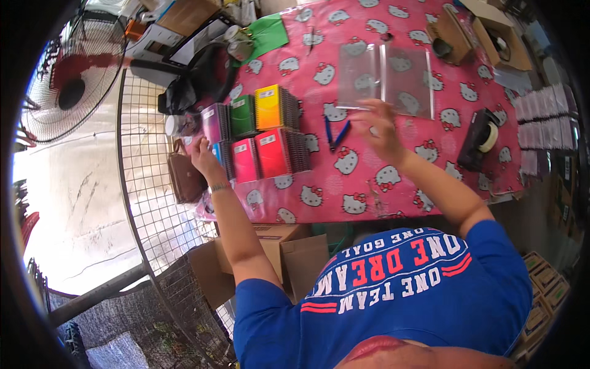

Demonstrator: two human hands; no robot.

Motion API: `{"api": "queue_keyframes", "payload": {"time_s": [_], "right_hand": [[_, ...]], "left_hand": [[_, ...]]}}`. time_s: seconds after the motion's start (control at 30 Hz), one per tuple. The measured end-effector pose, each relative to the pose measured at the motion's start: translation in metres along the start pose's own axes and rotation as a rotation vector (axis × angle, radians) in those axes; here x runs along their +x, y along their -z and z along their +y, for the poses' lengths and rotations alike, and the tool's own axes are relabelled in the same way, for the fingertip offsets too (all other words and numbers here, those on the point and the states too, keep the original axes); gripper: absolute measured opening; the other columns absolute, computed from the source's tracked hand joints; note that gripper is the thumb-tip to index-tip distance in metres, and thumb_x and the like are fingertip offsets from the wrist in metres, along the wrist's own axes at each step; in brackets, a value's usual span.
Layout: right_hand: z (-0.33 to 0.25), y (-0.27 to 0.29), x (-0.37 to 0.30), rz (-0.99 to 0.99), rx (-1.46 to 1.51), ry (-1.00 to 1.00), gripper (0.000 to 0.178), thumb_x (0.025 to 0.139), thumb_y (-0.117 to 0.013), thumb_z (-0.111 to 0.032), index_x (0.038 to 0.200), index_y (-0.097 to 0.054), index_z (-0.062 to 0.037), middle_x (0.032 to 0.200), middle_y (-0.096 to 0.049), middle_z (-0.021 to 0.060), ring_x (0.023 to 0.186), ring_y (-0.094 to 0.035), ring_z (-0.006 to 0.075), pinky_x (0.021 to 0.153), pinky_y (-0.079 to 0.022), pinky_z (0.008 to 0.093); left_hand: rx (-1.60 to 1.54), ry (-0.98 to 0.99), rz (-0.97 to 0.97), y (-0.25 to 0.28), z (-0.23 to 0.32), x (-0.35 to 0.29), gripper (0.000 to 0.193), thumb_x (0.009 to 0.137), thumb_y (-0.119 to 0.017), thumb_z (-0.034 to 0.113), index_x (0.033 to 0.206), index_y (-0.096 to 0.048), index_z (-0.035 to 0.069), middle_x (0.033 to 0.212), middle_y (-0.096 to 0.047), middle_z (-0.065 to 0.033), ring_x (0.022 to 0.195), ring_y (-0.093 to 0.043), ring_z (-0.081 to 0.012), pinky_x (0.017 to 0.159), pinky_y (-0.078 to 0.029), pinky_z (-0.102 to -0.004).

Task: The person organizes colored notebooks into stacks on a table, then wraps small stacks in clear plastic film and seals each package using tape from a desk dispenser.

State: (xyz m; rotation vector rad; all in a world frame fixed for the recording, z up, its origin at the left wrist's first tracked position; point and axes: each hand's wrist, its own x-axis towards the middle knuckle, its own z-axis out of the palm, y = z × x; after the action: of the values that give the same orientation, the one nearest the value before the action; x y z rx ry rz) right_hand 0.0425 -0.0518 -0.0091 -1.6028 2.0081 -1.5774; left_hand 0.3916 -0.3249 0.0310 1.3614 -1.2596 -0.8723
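Observation:
My left hand (207,162) is at the left end of the notebooks, its fingers bunched beside the blue spiral notebook (217,151) and partly covering it. Whatever those fingers hold, if anything, is hidden. Next to it, spiral notebooks stand in stacks: purple (212,124), green (241,115), yellow (268,107), pink (244,161) and red (271,155). Over the table's middle, my right hand (382,132) has its fingers apart, slightly blurred, with nothing seen in them. It hovers by the near edge of a clear plastic sleeve (409,77). Blue-handled pliers (335,136) lie to its left.
A pink patterned cloth (356,200) covers the table. A black tape dispenser (478,140) and cardboard boxes (501,37) are on the right. A brown pouch (185,175), a wire grid (144,154) and a fan (74,89) are on the left. An open carton (307,258) sits below the front edge.

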Motion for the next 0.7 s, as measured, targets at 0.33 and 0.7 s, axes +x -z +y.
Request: {"api": "queue_keyframes", "payload": {"time_s": [0.33, 0.7], "right_hand": [[-0.073, -0.280, 0.121, -0.428, -0.470, -0.399, 0.034, 0.083, -0.057, -0.032, 0.104, -0.068, -0.0068, 0.130, -0.044, 0.0076, 0.122, -0.036, 0.0253, 0.098, -0.031, 0.0447], [-0.084, -0.317, 0.132, -0.213, -0.369, -0.763, 0.050, 0.069, -0.074, -0.039, 0.106, -0.064, -0.0061, 0.126, -0.040, 0.0068, 0.121, -0.034, 0.0267, 0.094, -0.036, 0.0458]], "left_hand": [[0.501, 0.074, -0.319, 0.012, -0.087, 0.117, 0.041, 0.079, -0.069, 0.013, 0.113, -0.059, -0.006, 0.094, -0.066, -0.0089, 0.080, -0.061, -0.0145, 0.070, -0.048, -0.0256], [0.390, 0.032, -0.312, -0.001, -0.104, 0.111, 0.045, 0.077, -0.072, 0.010, 0.116, -0.057, -0.008, 0.105, -0.066, -0.0151, 0.094, -0.063, -0.0209, 0.081, -0.049, -0.0302]]}}
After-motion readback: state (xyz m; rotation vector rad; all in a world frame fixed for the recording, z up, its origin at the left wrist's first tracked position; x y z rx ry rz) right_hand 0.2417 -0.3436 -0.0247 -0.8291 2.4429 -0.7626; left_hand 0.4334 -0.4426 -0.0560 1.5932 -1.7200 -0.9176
